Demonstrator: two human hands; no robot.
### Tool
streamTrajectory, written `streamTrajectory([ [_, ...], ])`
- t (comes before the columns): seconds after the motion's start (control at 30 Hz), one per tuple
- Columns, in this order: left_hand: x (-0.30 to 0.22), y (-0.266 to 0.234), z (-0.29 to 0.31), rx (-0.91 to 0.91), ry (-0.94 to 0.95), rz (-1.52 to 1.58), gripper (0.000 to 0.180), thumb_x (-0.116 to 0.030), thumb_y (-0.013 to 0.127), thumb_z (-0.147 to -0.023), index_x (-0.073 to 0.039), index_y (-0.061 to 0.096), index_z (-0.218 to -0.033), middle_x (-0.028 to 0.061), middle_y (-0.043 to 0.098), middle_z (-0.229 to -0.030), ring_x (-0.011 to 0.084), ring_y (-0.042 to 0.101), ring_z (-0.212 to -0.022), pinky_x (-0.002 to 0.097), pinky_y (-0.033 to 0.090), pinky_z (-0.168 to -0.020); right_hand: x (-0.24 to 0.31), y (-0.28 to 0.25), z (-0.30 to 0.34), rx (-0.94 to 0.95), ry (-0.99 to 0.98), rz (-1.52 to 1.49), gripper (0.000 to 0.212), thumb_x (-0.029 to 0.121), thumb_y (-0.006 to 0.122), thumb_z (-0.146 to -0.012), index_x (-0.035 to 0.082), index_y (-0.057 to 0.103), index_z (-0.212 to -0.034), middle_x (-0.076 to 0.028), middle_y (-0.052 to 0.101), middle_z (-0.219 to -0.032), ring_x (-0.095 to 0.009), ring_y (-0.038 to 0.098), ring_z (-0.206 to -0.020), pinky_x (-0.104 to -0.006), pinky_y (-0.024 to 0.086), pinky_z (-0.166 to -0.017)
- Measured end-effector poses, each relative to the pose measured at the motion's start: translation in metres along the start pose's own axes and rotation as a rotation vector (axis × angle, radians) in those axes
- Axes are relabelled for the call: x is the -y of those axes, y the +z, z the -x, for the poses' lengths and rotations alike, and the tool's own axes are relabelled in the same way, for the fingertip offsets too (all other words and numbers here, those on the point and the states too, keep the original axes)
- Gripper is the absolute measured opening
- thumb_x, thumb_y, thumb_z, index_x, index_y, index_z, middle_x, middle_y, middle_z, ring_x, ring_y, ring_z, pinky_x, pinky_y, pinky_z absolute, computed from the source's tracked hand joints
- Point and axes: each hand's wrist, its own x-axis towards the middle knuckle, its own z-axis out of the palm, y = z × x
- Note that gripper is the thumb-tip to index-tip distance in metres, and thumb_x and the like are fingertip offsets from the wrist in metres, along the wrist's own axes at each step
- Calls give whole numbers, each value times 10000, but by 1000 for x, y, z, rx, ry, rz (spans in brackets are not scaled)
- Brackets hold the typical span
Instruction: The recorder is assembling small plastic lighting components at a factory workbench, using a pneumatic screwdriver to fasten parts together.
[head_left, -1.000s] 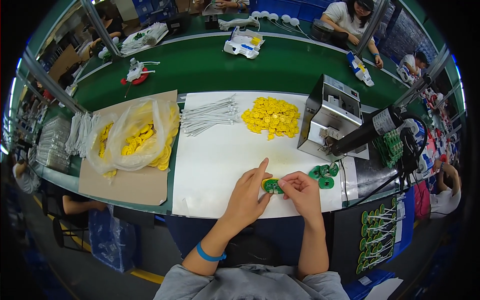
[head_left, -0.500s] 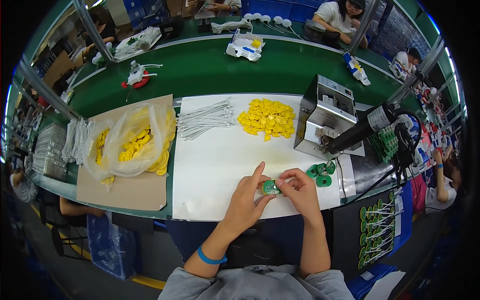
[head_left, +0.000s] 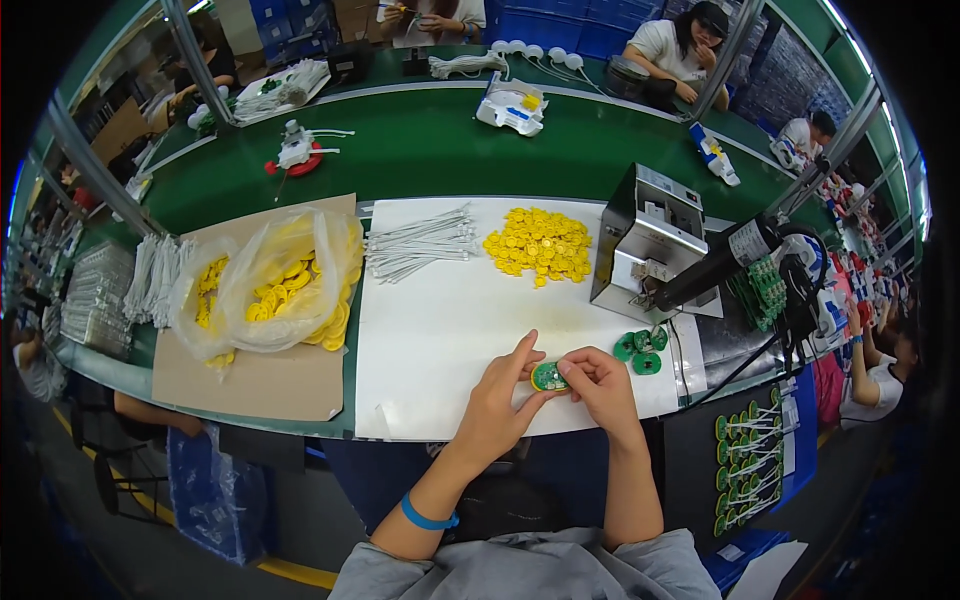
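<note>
Between my two hands, above the front part of the white sheet, is a green circuit board [head_left: 548, 376] with a yellow rim showing at its edge. My left hand [head_left: 497, 392] grips its left side, thumb below and index finger stretched upward past it. The thumb and fingertips of my right hand [head_left: 598, 385] pinch its right side. Just right of my right hand, a small cluster of round green boards [head_left: 642, 350] lies on the sheet. Farther off are a heap of small yellow plastic discs [head_left: 540, 245] and a bundle of white cables [head_left: 420, 245].
A metal machine [head_left: 650, 245] with a black cylinder [head_left: 715, 265] stands at the right. An open plastic bag of yellow parts [head_left: 285, 290] sits on cardboard [head_left: 260, 385] at the left. Behind runs a green conveyor [head_left: 410, 150] bearing white-and-blue housings [head_left: 511, 106]. Cabled boards [head_left: 750, 460] lie at lower right.
The view has shifted slightly. Both hands still hold the board in nearly the same place. The housings and the red-and-white part on the conveyor have moved right.
</note>
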Motion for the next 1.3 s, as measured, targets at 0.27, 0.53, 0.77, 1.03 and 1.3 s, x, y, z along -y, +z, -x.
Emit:
streamTrajectory([
  [0.27,-5,11,-1,37,-145,172,715,-32,755,-956,-21,420,-1588,172,727,-1160,205,729,-912,324,594,-840,-3,-15,13,-41,-54,-74,156,146,714,-1022,3,691,-1079,-7,712,-859,-36,598,-714,-201,468,-621],
  [0.53,-2,47,-11,70,-305,361,525,-34,639,-1035,11,460,-1526,149,751,-986,161,723,-892,303,596,-837,-7,-55,5,54,-76,-28,130,109,691,-1026,3,661,-1094,-23,697,-896,-54,606,-740,-214,494,-652],
  [0.77,1,52,-17,83,-325,377,460,-21,623,-1043,21,488,-1481,131,740,-1004,154,718,-930,314,602,-877,-15,-62,-1,49,-103,-34,133,109,724,-1006,4,682,-1076,6,700,-846,-22,586,-679,-177,436,-597],
  [1.03,8,51,-14,100,-312,394,407,-6,616,-1039,24,516,-1433,126,736,-998,151,718,-924,299,591,-864,-19,-58,0,29,-110,-23,132,94,734,-992,5,682,-1075,12,694,-826,-18,582,-673,-175,427,-591],
  [1.3,7,51,-13,99,-338,404,356,-2,624,-1028,26,541,-1373,128,738,-986,157,722,-917,296,585,-859,-17,-59,2,40,-147,36,120,85,720,-991,6,674,-1069,23,679,-820,-3,564,-669,-170,394,-579],
])
